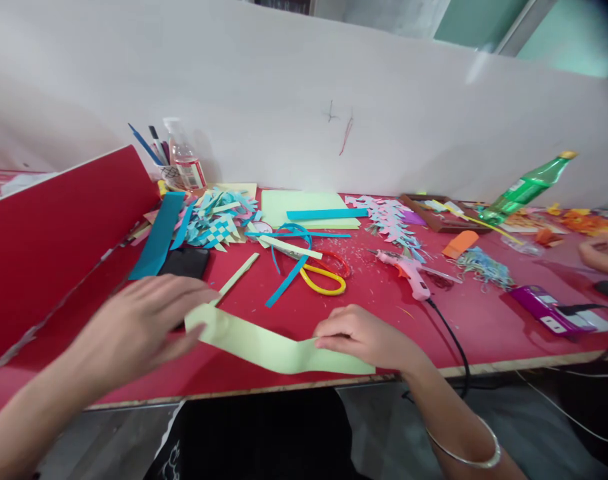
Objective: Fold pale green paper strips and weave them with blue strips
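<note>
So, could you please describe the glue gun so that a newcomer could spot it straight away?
Start at the red table and look right of the yellow-and-red scissors, just below the pink paper garland. The glue gun lies flat there. It alone is pale pink plastic with a black cord trailing over the table's front edge.

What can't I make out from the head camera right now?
- Left hand: motion-blurred; its grip on the pale green paper strip is unclear.
- Right hand: fingertips hidden behind the strip.
- Black phone: partly hidden by the left hand.
- Another person's hand: cut off by the right edge.
- Bottle label: too small to read.
</note>
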Motion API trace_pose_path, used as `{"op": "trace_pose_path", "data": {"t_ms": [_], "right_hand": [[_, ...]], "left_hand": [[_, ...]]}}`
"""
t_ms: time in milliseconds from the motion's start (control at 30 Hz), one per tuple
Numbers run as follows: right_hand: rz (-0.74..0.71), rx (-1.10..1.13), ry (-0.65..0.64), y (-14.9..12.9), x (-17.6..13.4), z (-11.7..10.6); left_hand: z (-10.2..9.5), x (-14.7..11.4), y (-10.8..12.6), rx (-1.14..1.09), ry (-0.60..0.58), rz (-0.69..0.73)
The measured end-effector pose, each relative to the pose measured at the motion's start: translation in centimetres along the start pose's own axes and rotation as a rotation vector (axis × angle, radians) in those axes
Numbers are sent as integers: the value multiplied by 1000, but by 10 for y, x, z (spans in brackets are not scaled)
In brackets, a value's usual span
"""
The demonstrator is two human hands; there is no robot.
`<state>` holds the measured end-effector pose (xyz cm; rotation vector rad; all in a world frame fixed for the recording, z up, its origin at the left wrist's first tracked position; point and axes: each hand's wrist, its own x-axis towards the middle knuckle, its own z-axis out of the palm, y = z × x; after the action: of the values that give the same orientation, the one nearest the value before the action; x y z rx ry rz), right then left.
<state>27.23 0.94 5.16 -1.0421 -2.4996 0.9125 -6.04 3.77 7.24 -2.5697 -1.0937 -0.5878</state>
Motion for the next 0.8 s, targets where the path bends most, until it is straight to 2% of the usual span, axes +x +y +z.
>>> {"op": "trace_pose_path", "data": {"t_ms": [100,233,300,367,467,533,667,800], "right_hand": [[-86,-2,-23,-4,9,4],[-117,-89,-33,-5,13,1],[-103,-196,35,-5,13,0],[-89,-371,155,-8,16,1],[-181,-577,257,-17,27,8],[-256,-600,305,-23,35,15],[-281,-566,406,-24,46,23],[-276,-481,378,-15,44,26]], "left_hand": [[10,18,41,-152,-114,200],[26,28,71,-317,-37,264],[32,29,74,-317,-17,274],[35,31,75,-307,-51,265],[38,35,77,-310,-102,205],[40,37,80,-338,-90,174],[44,37,84,-405,-67,128],[44,36,83,-412,-97,108]]}}
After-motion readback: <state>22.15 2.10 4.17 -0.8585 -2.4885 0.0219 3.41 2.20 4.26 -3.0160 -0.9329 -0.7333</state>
